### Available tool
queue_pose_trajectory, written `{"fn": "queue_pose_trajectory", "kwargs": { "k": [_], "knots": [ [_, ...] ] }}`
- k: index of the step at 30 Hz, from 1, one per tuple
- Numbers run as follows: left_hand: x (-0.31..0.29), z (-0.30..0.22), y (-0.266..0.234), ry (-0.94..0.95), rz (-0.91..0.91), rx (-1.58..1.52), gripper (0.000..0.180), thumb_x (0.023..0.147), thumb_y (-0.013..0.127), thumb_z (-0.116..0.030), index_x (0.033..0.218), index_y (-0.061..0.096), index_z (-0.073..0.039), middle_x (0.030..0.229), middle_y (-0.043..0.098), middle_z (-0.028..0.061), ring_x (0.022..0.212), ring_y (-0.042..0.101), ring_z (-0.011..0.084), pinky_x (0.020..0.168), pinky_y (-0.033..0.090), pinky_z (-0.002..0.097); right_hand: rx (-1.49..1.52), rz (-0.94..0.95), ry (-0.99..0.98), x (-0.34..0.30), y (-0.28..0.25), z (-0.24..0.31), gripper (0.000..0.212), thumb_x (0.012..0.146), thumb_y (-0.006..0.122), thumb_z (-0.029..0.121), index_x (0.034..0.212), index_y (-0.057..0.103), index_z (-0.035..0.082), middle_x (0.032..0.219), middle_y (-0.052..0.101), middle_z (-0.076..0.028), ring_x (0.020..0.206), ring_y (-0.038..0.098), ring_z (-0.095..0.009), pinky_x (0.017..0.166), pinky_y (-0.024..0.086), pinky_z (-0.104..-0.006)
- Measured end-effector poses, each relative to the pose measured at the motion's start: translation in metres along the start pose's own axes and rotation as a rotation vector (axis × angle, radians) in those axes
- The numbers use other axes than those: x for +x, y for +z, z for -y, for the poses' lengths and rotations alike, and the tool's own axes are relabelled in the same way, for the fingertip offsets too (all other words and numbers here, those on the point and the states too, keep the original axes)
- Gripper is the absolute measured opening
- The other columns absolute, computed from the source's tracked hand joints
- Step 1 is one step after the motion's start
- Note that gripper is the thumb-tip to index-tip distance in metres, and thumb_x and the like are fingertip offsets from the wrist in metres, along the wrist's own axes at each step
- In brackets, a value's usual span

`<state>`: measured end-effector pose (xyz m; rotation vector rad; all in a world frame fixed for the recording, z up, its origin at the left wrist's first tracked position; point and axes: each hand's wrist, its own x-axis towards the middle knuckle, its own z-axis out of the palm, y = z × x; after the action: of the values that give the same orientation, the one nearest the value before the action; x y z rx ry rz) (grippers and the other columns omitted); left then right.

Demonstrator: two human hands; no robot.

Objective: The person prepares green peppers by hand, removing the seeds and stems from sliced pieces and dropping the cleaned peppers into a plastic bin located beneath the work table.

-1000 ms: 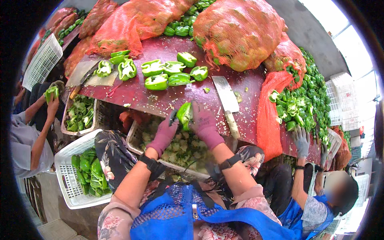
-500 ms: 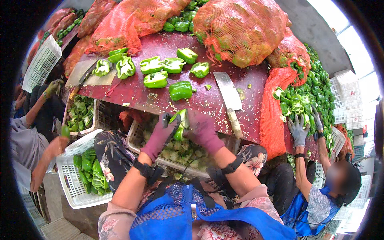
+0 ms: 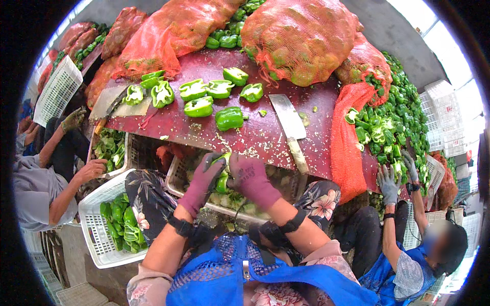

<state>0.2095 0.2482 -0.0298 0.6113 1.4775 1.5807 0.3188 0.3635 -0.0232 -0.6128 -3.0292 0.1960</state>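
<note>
My left hand, in a purple glove with dark fingers, is closed round a cut green bell pepper in front of my lap. My right hand, gloved alike, presses its fingers against the pepper's other side; its fingertips are partly hidden. Below both hands stands a crate of pale green pepper scraps. On the red table lie a whole bell pepper and several cut halves, one nearest it being a pepper half. A cleaver rests to their right.
Red mesh sacks stand along the table's far side. Loose peppers are heaped at right, where a co-worker's gloved hands reach in. At left, a white crate holds peppers beside another person's arm.
My hands have come slightly closer together around the pepper, which now shows less between them. The person at left has moved a hand to the scrap crate there.
</note>
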Motion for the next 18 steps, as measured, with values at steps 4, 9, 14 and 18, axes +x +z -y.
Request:
{"fn": "queue_pose_trajectory", "kwargs": {
  "k": [4, 9, 14, 18],
  "knots": [
    [-0.005, 0.003, 0.002, -0.026, 0.020, -0.116, 0.036, 0.089, 0.056, -0.014, 0.122, 0.051, -0.001, 0.113, 0.058, 0.0063, 0.104, 0.055, 0.0143, 0.091, 0.044, 0.0270, 0.196, -0.170, -0.020, -0.010, 0.012, -0.009, 0.045, 0.071, 0.067, 0.038, 0.095, 0.053, 0.003, 0.080, 0.062, -0.014, 0.071, 0.065, -0.030, 0.059, 0.052, -0.0391],
    [-0.007, 0.006, -0.004, 0.039, 0.007, 0.002, 0.042, 0.083, 0.058, -0.010, 0.124, 0.051, -0.001, 0.116, 0.058, 0.0072, 0.105, 0.055, 0.0154, 0.092, 0.044, 0.0278, 0.535, -0.239, 0.023, -0.013, 0.012, -0.008, 0.043, 0.072, 0.069, 0.034, 0.098, 0.057, 0.002, 0.082, 0.062, -0.019, 0.075, 0.064, -0.035, 0.064, 0.051, -0.0404],
    [-0.015, -0.015, -0.006, -0.013, 0.067, -0.165, 0.048, 0.078, 0.059, -0.005, 0.125, 0.051, 0.000, 0.120, 0.057, 0.0102, 0.108, 0.056, 0.0184, 0.096, 0.045, 0.0309, 1.159, -0.200, 0.167, -0.013, 0.025, -0.021, 0.036, 0.078, 0.067, 0.028, 0.101, 0.064, 0.000, 0.085, 0.068, -0.013, 0.076, 0.066, -0.028, 0.068, 0.052, -0.0381],
    [-0.024, -0.023, -0.007, -0.016, 0.032, -0.403, 0.047, 0.076, 0.057, -0.007, 0.122, 0.052, -0.002, 0.120, 0.058, 0.0119, 0.107, 0.059, 0.0218, 0.096, 0.048, 0.0348, 2.090, 0.084, 0.303, -0.008, 0.020, -0.027, 0.039, 0.087, 0.058, 0.030, 0.108, 0.063, -0.002, 0.091, 0.068, -0.008, 0.076, 0.066, -0.018, 0.065, 0.053, -0.0301]
  ]
}}
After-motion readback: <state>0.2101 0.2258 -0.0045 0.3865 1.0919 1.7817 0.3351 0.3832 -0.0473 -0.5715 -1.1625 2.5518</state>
